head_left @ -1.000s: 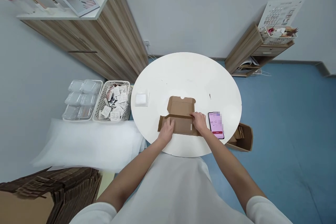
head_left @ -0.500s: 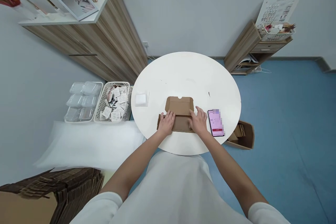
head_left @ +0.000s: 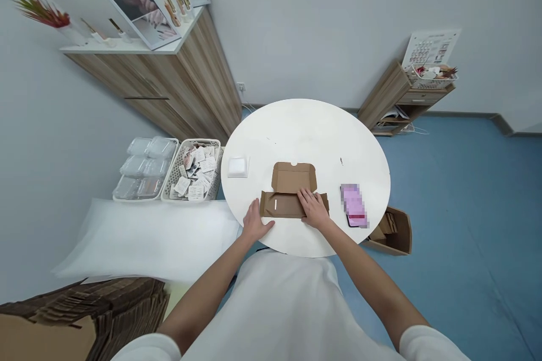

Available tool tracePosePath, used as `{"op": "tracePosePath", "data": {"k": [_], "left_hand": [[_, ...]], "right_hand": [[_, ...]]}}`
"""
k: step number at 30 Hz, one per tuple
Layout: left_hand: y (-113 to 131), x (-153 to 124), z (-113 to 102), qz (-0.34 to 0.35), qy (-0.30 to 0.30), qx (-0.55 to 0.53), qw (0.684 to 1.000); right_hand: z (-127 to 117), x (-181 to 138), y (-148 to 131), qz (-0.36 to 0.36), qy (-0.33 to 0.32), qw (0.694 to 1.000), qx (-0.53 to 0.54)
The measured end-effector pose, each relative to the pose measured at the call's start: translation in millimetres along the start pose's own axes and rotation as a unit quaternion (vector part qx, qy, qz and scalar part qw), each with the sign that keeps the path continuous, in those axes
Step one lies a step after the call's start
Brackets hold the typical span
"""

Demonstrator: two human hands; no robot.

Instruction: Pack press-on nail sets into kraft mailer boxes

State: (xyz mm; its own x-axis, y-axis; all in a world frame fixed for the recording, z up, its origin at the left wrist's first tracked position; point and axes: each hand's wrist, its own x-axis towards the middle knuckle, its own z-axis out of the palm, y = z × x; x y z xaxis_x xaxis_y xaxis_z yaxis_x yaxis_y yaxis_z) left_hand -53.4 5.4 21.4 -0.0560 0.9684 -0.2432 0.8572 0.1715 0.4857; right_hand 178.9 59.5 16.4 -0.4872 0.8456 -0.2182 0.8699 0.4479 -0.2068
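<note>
A flat brown cardboard box blank [head_left: 292, 192] lies unfolded near the front of the round white table [head_left: 305, 130]. My right hand [head_left: 314, 208] rests flat on its right half, fingers stretched out and pressing down. My left hand [head_left: 254, 223] lies on the table just left of the blank's left flap, fingers apart, touching or almost touching the flap's edge. A small white pad [head_left: 237, 167] sits on the table to the left. A phone with a pink screen [head_left: 353, 205] lies to the right of the blank.
Two white baskets [head_left: 192, 172] of small packets stand left of the table beside a white foam sheet [head_left: 148, 234]. A stack of cardboard blanks [head_left: 84, 307] lies at the bottom left. An open cardboard box [head_left: 392, 231] sits on the blue floor to the right.
My left hand has slid off the blank to the table at its left. The side flaps, folded in half a second ago, lie opened out flat again. My right hand moved left onto the panel.
</note>
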Motion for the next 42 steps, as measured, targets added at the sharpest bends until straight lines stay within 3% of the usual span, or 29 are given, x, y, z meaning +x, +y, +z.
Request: {"op": "tracePosePath", "data": {"k": [4, 9, 15, 22, 31, 42], "left_hand": [[-28.6, 2.9, 6.6, 0.000, -0.039, -0.146, 0.989], [-26.6, 21.9, 7.3, -0.068, 0.016, -0.194, 0.978], [-27.3, 24.7, 5.7, -0.066, 0.039, -0.262, 0.962], [-26.6, 28.6, 6.7, -0.077, 0.049, -0.265, 0.960], [-9.1, 11.7, 7.0, -0.009, 0.019, -0.263, 0.965], [-12.7, 40.0, -8.6, -0.085, -0.012, -0.213, 0.973]], "right_hand": [[2.1, 5.3, -7.7, -0.006, -0.003, 1.000, 0.013], [3.0, 12.0, -15.5, -0.012, -0.010, 1.000, 0.017], [1.9, 13.0, -19.0, 0.002, -0.026, 1.000, 0.007], [2.4, 12.7, -22.4, 0.001, -0.032, 0.999, -0.005], [4.2, 15.5, -34.6, 0.005, -0.021, 1.000, -0.003], [5.3, 14.6, -30.4, -0.038, -0.008, 0.999, 0.006]]}}
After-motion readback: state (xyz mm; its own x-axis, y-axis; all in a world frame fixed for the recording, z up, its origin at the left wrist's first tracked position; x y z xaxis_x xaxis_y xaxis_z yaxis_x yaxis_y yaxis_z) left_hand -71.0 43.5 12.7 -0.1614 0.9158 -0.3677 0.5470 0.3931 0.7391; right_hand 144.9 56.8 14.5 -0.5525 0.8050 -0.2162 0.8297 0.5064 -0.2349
